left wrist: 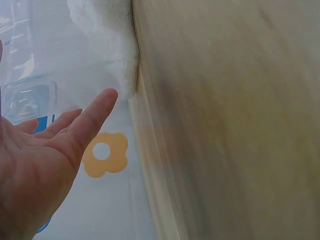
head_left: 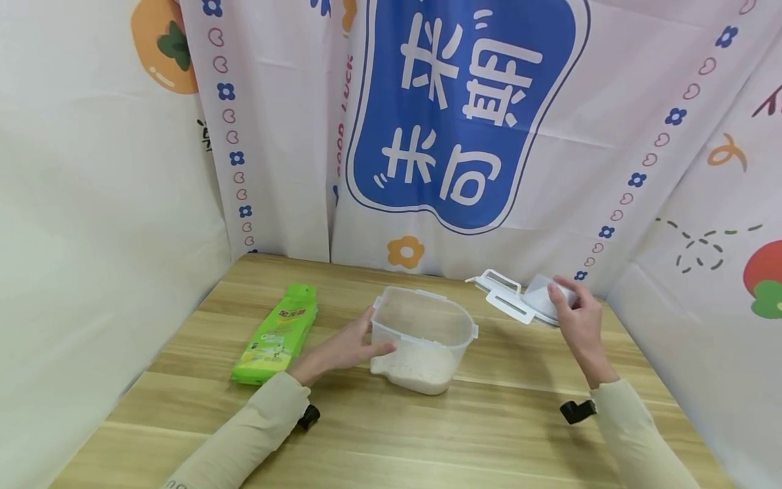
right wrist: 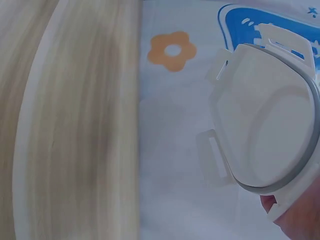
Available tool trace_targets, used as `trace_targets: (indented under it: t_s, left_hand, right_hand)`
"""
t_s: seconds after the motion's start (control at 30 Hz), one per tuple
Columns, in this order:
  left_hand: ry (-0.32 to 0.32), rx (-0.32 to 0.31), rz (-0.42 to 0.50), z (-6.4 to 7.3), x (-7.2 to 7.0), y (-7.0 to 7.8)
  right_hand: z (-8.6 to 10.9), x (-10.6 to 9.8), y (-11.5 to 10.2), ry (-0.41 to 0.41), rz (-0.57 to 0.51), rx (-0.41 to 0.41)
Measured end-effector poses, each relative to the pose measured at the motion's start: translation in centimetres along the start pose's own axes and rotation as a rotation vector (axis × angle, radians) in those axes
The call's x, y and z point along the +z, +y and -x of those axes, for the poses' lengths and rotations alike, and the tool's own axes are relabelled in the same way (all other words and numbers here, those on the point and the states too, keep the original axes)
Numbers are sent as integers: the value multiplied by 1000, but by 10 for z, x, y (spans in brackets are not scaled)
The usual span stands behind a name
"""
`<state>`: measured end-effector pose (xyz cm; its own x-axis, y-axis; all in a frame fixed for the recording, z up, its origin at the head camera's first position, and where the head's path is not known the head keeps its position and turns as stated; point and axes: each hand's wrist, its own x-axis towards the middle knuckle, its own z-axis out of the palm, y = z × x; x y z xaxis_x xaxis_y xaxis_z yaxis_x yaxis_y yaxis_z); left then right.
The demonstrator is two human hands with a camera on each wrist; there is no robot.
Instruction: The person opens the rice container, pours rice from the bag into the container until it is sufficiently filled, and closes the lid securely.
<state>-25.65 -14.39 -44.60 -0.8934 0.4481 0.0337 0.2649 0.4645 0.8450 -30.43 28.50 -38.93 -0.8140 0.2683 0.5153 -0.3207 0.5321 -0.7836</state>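
Observation:
A clear plastic storage container [head_left: 381,329] stands uncovered in the middle of the table, with white, grainy contents [head_left: 421,370] in its lower part. At its left side is my left hand [head_left: 348,345], thumb in front and fingers extended toward the back wall. The left wrist view shows that hand [left wrist: 45,165] with straight, spread fingers close to the container. My right hand [head_left: 580,322] holds the white lid [head_left: 504,299] up and tilted, gripping a translucent cup-like part [head_left: 540,292] on its top. Seen from the right wrist, the lid [right wrist: 270,115] shows its underside, grey seal and side clips.
A green and yellow packet [head_left: 277,336] lies left of the container, near my left forearm. The wooden table [head_left: 489,435] ends at printed curtains [head_left: 287,170] behind and on both sides.

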Motion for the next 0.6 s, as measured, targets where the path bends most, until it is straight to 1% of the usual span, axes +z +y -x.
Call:
trace_targets:
  t_s: [0.13,0.27,0.37,0.43,0.6]
  left_hand:
    - [2,-8,-26,0,-1,3]
    - [-2,-11,-33,-1,-2,4]
    - [-9,-16,-13,-2,-4,4]
    - [-12,-14,5,-1,-4,4]
    - [-30,2,65,-2,-5,3]
  right_hand:
    - [4,1,-14,-9,-30,-5]
    - [9,2,-35,-16,-68,-14]
    - [14,5,-50,-19,-121,-51]
    - [16,8,-56,-33,-161,-73]
    - [18,19,-59,-66,-243,-126]
